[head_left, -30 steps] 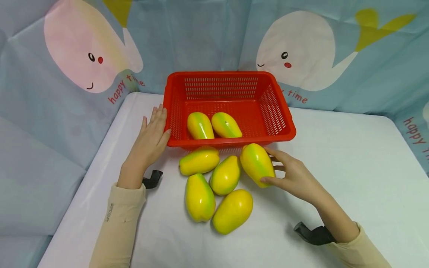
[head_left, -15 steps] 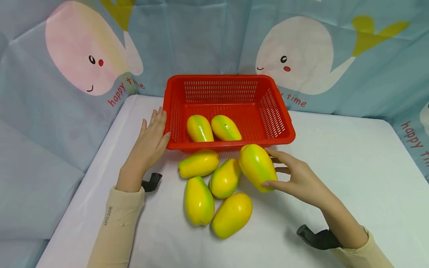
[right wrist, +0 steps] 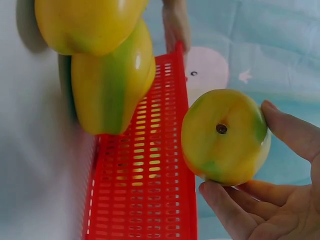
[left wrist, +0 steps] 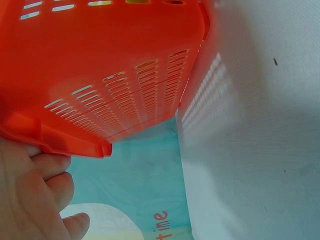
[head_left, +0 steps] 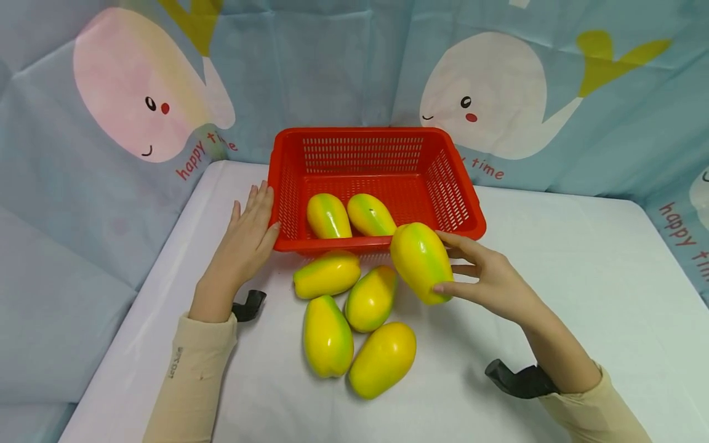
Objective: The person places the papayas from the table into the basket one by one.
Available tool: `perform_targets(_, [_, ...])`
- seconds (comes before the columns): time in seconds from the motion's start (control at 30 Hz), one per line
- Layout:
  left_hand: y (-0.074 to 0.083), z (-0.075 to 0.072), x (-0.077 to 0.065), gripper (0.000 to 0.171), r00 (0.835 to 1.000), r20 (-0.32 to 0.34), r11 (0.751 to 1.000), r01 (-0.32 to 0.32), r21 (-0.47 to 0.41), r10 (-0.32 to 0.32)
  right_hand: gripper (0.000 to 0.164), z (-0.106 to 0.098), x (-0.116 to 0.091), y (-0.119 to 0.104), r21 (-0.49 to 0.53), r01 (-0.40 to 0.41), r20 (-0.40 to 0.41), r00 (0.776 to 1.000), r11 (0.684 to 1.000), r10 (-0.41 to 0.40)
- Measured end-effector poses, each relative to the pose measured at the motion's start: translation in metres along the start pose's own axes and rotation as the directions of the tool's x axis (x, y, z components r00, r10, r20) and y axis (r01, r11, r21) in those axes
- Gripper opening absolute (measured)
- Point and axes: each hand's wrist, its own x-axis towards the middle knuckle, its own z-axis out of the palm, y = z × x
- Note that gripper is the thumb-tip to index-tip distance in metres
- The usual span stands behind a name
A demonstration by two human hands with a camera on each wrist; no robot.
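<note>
My right hand [head_left: 493, 277] holds a yellow-green papaya [head_left: 422, 261] between thumb and fingers, raised by the front rim of the red plastic basket [head_left: 354, 245]. In the right wrist view the end of this held papaya [right wrist: 225, 137] faces the camera, with a dark spot in its middle. My left hand [head_left: 240, 240] lies with fairly straight fingers against the basket's left rim. Two papayas [head_left: 328, 215] lie inside the basket. On the table in front of it are several more, among them one papaya [head_left: 327, 275] lying crosswise close to the basket and another papaya [head_left: 382, 360] nearest me.
A white cloth [head_left: 570, 277] covers the table. Behind and to the left hangs a blue curtain [head_left: 327, 67] printed with whales, close behind the basket. Black wrist mounts [head_left: 520, 379] stick out under both wrists.
My right hand has lifted the papaya up to the basket's front rim, which it now partly overlaps in view. The left hand stays at the basket's side. The head view has shifted slightly.
</note>
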Motion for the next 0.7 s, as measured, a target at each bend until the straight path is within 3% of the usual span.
perform_targets(0.7, [0.000, 0.000, -0.001, 0.060, 1.000, -0.008, 1.000, 0.002, -0.001, -0.002, 0.075, -0.007, 0.011, -0.013, -0.001, 0.005, -0.059, 0.998, 1.000, -0.005])
